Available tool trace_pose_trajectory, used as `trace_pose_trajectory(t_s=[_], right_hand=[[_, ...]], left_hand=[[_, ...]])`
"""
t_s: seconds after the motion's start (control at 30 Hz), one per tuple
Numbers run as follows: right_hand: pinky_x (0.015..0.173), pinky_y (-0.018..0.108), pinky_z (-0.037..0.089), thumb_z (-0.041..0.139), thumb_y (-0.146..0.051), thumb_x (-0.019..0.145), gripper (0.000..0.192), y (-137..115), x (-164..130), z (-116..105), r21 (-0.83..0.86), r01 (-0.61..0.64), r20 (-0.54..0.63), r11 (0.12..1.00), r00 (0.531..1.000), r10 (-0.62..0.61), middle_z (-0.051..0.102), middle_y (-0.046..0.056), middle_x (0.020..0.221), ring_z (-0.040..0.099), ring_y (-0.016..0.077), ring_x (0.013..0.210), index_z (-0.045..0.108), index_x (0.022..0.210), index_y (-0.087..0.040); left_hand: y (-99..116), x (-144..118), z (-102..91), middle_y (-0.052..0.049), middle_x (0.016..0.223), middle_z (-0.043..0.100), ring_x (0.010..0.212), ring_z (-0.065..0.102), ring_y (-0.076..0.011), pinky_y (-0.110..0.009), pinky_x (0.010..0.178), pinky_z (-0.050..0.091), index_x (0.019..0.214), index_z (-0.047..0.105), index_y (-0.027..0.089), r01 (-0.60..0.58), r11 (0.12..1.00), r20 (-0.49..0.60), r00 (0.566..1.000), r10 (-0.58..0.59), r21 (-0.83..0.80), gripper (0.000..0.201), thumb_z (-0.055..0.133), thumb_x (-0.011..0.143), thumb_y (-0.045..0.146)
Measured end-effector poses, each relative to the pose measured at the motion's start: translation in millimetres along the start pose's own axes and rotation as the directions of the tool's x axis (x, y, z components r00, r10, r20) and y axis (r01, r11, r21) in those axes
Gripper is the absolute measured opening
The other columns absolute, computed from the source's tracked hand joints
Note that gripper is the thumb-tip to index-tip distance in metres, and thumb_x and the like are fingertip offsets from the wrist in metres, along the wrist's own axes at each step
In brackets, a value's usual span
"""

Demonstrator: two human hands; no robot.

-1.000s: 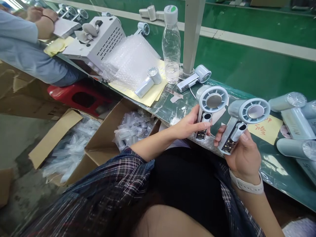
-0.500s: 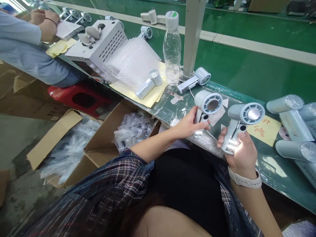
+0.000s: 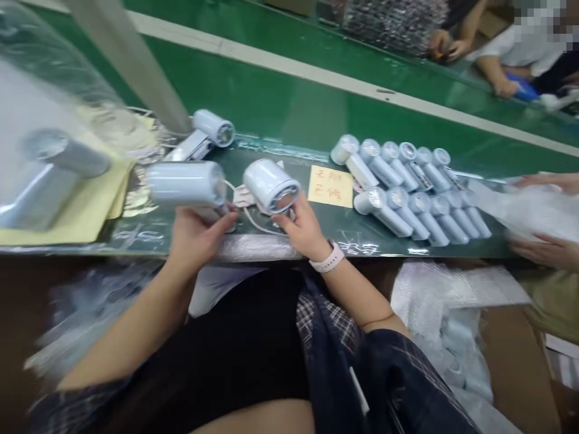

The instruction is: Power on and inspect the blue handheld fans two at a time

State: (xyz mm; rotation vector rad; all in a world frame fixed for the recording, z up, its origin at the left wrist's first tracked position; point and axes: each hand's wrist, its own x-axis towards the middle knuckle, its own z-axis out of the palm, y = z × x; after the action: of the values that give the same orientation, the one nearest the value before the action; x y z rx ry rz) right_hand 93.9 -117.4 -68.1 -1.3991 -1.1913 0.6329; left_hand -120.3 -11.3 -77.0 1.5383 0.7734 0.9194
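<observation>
My left hand is closed round the handle of a light-blue handheld fan, its round head turned sideways above my fingers. In my right hand is a second handheld fan, held by its handle with the head tipped toward the bench; the fingers partly cover it. Both fans are over the bench edge, a short gap apart. Behind them another handheld fan lies by the post, and a white cable curls between my hands. The picture is somewhat smeared by motion.
Two rows of handheld fans lie right of a yellow note with red writing. A blurred fan rests on yellow paper at left. A co-worker's hands hold clear plastic wrap at far right. A slanted post stands behind.
The view has swung right, bringing the fan rows and a co-worker's hands into sight. Both held fans have turned, their heads now showing more of their sides. Each hand keeps its fan.
</observation>
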Motion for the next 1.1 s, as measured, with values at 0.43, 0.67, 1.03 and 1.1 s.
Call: trace_pose_trajectory(t_s=[0.43, 0.67, 1.03, 1.1], right_hand=[[0.102, 0.048, 0.061, 0.072, -0.07, 0.094, 0.054, 6.6, 0.3, -4.2, 0.023, -0.05, -0.079, 0.998, 0.996, 0.052, 0.079, 0.012, 0.118, 0.074, 0.0296, 0.106, 0.07, 0.12, -0.023], [0.085, 0.04, 0.064, 0.087, -0.063, 0.085, 0.048, -25.1, -28.8, -15.8, 0.295, -0.086, -0.109, 0.952, 0.986, 0.122, 0.083, 0.009, 0.106, 0.077, 0.0273, 0.095, 0.077, 0.107, -0.021], [0.067, 0.04, 0.067, 0.099, -0.054, 0.074, 0.044, -51.2, -51.4, -19.9, 0.527, -0.241, -0.034, 0.815, 0.952, 0.304, 0.082, 0.006, 0.089, 0.076, 0.0246, 0.07, 0.085, 0.101, -0.022], [0.069, 0.04, 0.067, 0.097, -0.051, 0.077, 0.037, -51.6, -48.4, -16.7, 0.537, -0.266, -0.023, 0.801, 0.944, 0.329, 0.082, 0.005, 0.088, 0.074, 0.0228, 0.069, 0.084, 0.098, -0.023]], left_hand=[[0.5, 6.9, 5.3, -0.001, 0.1, 0.08, 0.092, 0.077, -0.0295, -0.047, 0.087, 0.064, 0.111, 0.074, 0.025, 0.069, 0.995, 0.005, 0.998, -0.069, -0.074, 0.032, 0.078, 0.088, 0.047], [63.4, -22.9, 14.6, -0.016, 0.13, 0.078, 0.109, 0.081, -0.0307, -0.039, 0.09, 0.065, 0.141, 0.054, 0.021, 0.203, 0.942, 0.36, 0.928, -0.098, -0.266, 0.069, 0.082, 0.091, 0.058], [77.8, -30.8, 12.4, -0.008, 0.103, 0.075, 0.092, 0.074, -0.0223, -0.03, 0.078, 0.054, 0.124, 0.057, 0.021, 0.343, 0.854, 0.436, 0.886, -0.156, -0.391, 0.083, 0.088, 0.072, 0.078], [73.2, -29.3, 16.5, -0.008, 0.104, 0.076, 0.093, 0.074, -0.0219, -0.031, 0.081, 0.054, 0.128, 0.056, 0.022, 0.337, 0.844, 0.428, 0.892, -0.145, -0.417, 0.082, 0.087, 0.075, 0.077]])
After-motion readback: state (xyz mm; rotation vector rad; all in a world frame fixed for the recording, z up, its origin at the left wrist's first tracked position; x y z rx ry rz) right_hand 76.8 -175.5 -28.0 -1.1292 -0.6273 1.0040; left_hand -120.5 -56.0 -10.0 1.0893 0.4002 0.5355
